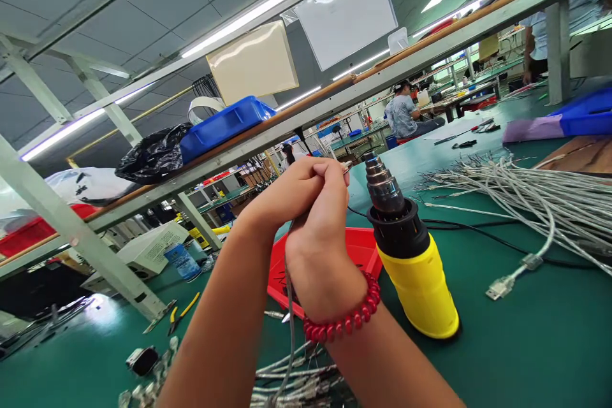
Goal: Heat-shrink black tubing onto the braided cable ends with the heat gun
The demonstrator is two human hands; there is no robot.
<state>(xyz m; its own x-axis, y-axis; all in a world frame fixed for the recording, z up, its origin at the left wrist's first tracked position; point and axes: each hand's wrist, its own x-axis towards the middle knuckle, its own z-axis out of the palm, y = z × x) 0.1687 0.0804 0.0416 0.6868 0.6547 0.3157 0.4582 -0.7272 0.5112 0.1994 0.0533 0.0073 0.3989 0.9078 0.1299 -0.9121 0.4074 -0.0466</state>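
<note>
Grey slender cable (289, 296) is hanging from the closed right hand (322, 223); left hand (289, 191), at eleven o'clock, is concealing its grip.

Two hands (321, 217), one heat gun (412, 268)

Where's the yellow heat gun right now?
Right of centre in the head view, the heat gun stands nozzle-up between the red tray and white cables.

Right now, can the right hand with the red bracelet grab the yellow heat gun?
Probably yes. The right hand is close beside the yellow heat gun, and nothing seems to stand between them. It looks busy with the gray cable, though, so it might need to let go first.
</note>
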